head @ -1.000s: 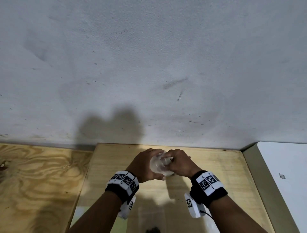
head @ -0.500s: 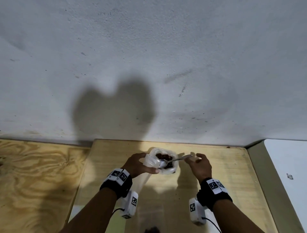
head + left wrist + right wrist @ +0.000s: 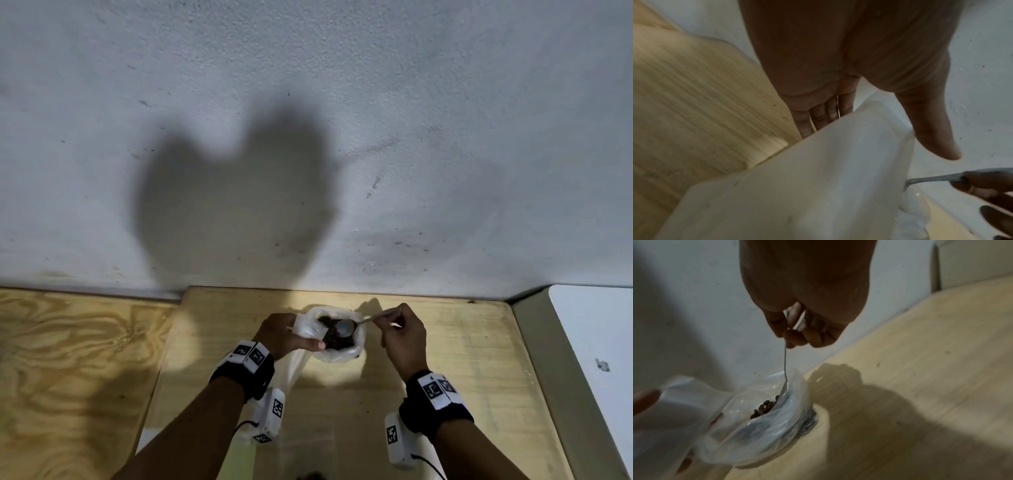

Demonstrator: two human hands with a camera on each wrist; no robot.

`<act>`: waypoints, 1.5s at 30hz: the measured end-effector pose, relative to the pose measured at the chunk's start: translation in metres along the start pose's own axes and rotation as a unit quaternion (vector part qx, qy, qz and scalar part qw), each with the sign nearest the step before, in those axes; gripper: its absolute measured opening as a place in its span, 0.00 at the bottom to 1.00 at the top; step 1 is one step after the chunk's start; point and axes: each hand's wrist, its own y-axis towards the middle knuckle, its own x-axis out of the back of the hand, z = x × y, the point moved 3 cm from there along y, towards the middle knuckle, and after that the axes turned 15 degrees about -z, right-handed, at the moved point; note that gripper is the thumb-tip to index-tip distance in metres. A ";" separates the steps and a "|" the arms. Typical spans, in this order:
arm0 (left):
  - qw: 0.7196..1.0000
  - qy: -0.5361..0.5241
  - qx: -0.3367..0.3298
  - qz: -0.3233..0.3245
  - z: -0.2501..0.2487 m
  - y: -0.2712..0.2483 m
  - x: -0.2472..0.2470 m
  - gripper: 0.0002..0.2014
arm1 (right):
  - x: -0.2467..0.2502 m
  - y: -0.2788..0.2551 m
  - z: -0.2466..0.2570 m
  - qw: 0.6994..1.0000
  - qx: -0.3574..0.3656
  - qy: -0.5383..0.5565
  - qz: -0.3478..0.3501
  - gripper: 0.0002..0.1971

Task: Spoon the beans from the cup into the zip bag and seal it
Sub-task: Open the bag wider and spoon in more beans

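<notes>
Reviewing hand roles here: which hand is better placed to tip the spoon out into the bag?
Right. The right hand pinches the spoon handle, bowl already inside the zip bag mouth, while the left hand holds that mouth open.

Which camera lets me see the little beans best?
The right wrist view: single beans show inside the open bag under the spoon. The head view shows a dark heap. The left wrist view shows none.

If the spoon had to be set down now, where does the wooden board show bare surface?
Bare board lies right of the right hand, up to the grey ledge, and left of the left hand. Crowded: the middle, where the bag, spoon and both hands meet.
</notes>
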 end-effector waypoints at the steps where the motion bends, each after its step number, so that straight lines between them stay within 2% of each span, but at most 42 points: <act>1: 1.000 0.002 -0.003 -0.004 0.000 0.001 0.001 0.33 | 0.003 -0.003 0.005 0.999 0.033 -0.004 -0.007 0.10; 3: 1.000 0.005 -0.010 -0.016 -0.001 0.001 0.002 0.32 | 0.006 -0.011 0.011 0.997 0.076 -0.018 -0.006 0.10; 5: 0.999 0.007 -0.019 -0.026 -0.001 -0.001 0.003 0.26 | 0.005 -0.017 0.007 0.997 0.070 -0.020 0.006 0.11; 7: 0.999 0.004 -0.020 -0.028 -0.001 -0.002 0.003 0.21 | 0.001 -0.022 -0.003 0.999 0.034 -0.013 0.009 0.17; 9: 1.000 -0.002 -0.017 -0.024 0.002 -0.001 0.003 0.23 | -0.005 -0.028 -0.011 1.000 0.006 -0.004 0.008 0.19; 12: 1.000 0.002 -0.012 -0.020 0.008 0.002 0.004 0.31 | -0.015 -0.034 -0.023 0.999 -0.048 0.009 0.017 0.19; 17: 1.000 0.009 -0.021 -0.008 0.011 0.000 0.005 0.35 | -0.036 -0.042 -0.034 0.987 -0.152 0.032 0.046 0.19; 21: 0.999 0.012 -0.047 -0.008 0.009 -0.003 0.009 0.30 | -0.032 -0.035 -0.031 0.978 -0.200 0.055 0.019 0.19; 23: 0.998 0.016 -0.061 -0.012 0.006 -0.004 0.011 0.30 | -0.025 -0.031 -0.030 0.975 -0.210 0.068 0.012 0.16; 25: 0.997 0.018 -0.071 -0.015 0.006 -0.003 0.012 0.31 | -0.016 -0.028 -0.028 0.974 -0.212 0.079 0.007 0.10; 29: 0.996 0.014 -0.088 -0.017 0.004 -0.006 0.013 0.30 | 0.001 -0.022 -0.019 0.972 -0.210 0.104 0.008 0.07; 35: 0.997 0.009 -0.079 -0.012 0.006 -0.009 0.012 0.40 | 0.020 -0.018 0.004 0.973 -0.174 0.151 0.013 0.08; 39: 0.997 0.010 -0.071 -0.020 0.008 -0.010 0.010 0.42 | 0.022 -0.019 0.020 0.976 -0.139 0.167 0.036 0.08; 42: 0.997 0.013 -0.067 -0.028 0.010 -0.011 0.008 0.44 | 0.019 -0.025 0.024 0.975 -0.118 0.177 0.066 0.12; 45: 0.998 0.003 -0.062 -0.033 0.010 -0.011 0.007 0.42 | 0.017 -0.033 0.024 0.977 -0.094 0.174 0.082 0.17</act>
